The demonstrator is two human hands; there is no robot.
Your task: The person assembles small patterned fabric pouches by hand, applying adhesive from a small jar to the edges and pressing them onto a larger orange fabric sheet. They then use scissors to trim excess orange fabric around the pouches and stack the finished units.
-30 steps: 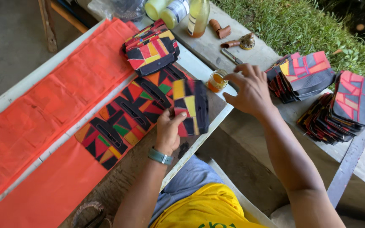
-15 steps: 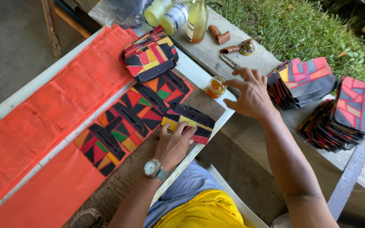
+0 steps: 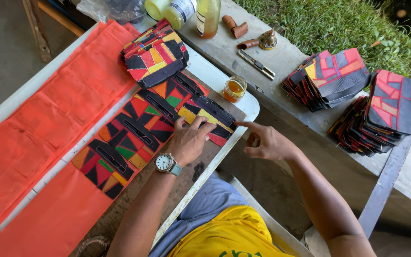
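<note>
A colourful patchwork piece point(image 3: 209, 115) lies at the near corner of the white table point(image 3: 248, 102). The left hand point(image 3: 190, 141) presses flat on it, fingers spread. The right hand point(image 3: 266, 142) holds nothing; its pointing finger touches the piece's edge. More patchwork pieces point(image 3: 129, 138) lie beside it. A small jar point(image 3: 234, 88) stands near.
</note>
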